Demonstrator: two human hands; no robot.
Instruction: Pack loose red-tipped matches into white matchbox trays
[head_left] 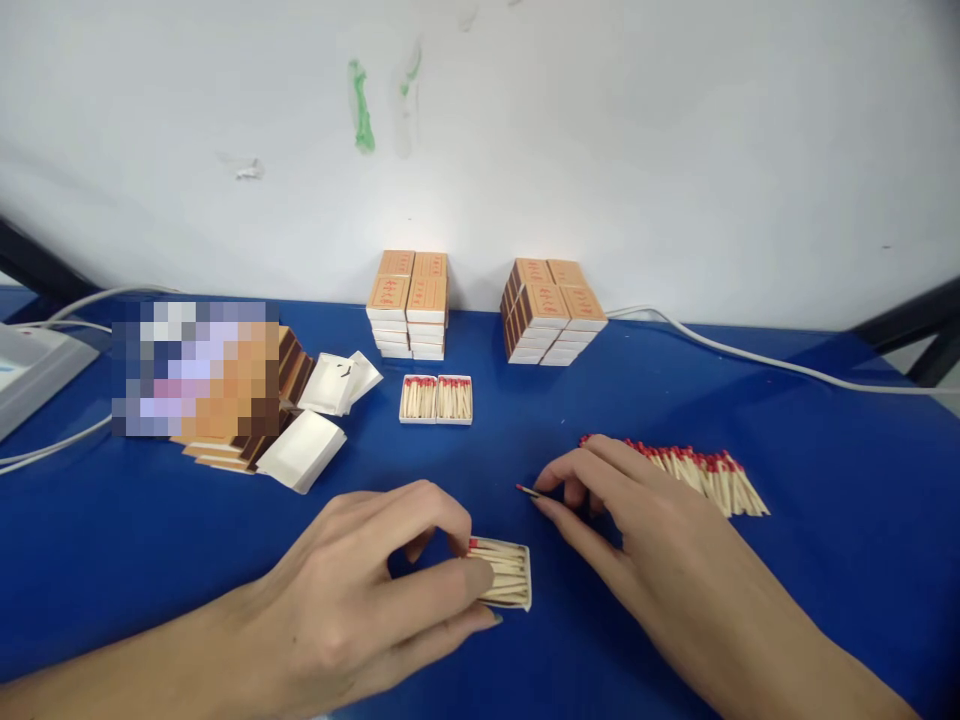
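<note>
My left hand (375,580) curls around a small open tray of matches (510,575) on the blue table, fingers pinched on its near end. My right hand (622,520) lies just right of the tray, fingertips pinching one red-tipped match (527,491). A loose pile of matches (690,470) lies behind my right hand.
Two filled match trays (436,399) sit side by side mid-table. Two stacks of closed matchboxes (410,303) (551,310) stand by the white wall. Empty white trays (322,420) and box sleeves lie left. A white cable (750,355) runs along the back right.
</note>
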